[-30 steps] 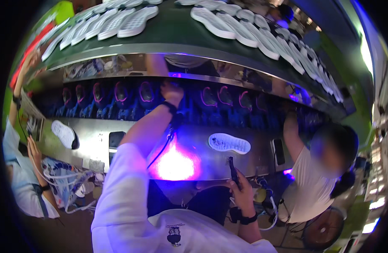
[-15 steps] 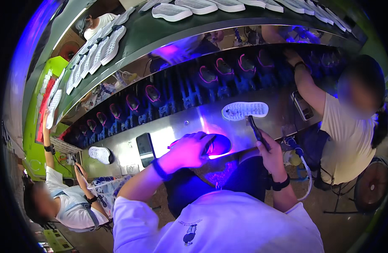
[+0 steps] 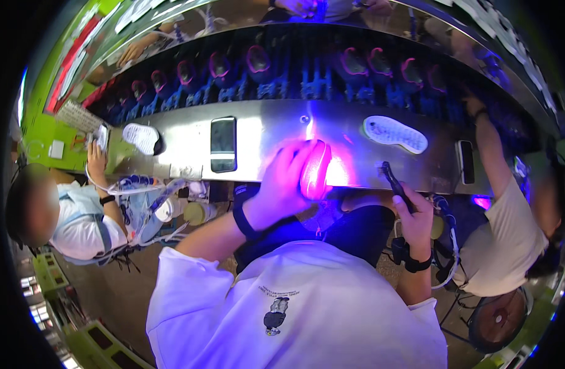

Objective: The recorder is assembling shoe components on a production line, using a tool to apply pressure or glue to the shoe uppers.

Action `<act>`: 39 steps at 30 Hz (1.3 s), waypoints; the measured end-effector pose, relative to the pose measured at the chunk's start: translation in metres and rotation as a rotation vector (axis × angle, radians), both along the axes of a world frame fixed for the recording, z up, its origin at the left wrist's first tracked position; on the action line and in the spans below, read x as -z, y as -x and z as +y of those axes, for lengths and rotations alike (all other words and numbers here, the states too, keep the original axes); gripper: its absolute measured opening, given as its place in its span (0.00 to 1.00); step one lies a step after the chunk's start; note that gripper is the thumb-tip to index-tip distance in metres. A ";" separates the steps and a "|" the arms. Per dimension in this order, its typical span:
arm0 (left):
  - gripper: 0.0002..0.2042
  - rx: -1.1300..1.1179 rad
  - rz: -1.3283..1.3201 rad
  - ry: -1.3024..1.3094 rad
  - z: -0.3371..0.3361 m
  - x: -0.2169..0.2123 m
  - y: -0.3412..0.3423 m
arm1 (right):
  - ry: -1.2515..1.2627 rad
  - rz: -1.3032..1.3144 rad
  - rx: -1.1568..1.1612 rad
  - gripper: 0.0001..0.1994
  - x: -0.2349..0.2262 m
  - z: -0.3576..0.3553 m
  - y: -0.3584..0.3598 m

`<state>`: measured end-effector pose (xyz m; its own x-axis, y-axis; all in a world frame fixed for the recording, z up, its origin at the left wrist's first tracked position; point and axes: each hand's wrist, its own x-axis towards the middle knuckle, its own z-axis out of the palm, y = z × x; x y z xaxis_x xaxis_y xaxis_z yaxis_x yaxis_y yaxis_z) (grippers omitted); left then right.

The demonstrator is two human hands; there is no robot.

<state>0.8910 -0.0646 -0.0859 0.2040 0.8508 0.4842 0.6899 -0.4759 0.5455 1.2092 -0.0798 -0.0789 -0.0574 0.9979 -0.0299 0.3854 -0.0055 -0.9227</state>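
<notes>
head view, single camera.

item: left hand [image 3: 285, 176], over the front edge of the bench; fingers curled and pressed against one side of a shoe upper [image 3: 317, 171]. far side of this grip hidden; thumb cannot be made out.

item: shoe upper, one, in the left hand at the front edge of the metal bench [image 3: 187, 136]; stands lengthwise away from the body; surface washed in pink and violet light, true colour not readable. whether it touches the bench cannot be told.

item: right hand [image 3: 416, 215], just off the bench's front edge, to the right of the shoe upper; thumb and fingers closed on the handle of a black brush [image 3: 395, 182].

item: black brush, one, head tilted up and leftward over the bench, apart from both shoe upper and sole.

item: white sole [image 3: 395, 134], one, lying flat on the bench beyond the brush.

item: dark phone [image 3: 223, 144], on the bench, left of the left hand; second phone [image 3: 465, 162], near the right end.

item: white shoe part [image 3: 142, 138] with dark edge, bench, far left.

item: row of dark shoes [image 3: 220, 65] with pink-lit rims, on blue supports behind the bench.

item: co-workers, two: a hand [image 3: 97, 161] at left, a bent-forward arm [image 3: 493, 147] at right.
</notes>
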 end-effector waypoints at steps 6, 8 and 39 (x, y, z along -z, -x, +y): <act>0.42 0.056 0.012 0.004 -0.068 0.030 0.003 | -0.042 -0.071 -0.230 0.16 0.034 0.030 0.050; 0.33 0.120 0.058 -0.007 -0.075 0.037 0.008 | 0.060 -0.042 -0.249 0.16 0.041 0.036 0.069; 0.26 0.269 0.236 -0.049 -0.077 0.045 0.014 | 0.496 0.089 -0.210 0.22 0.044 -0.014 0.050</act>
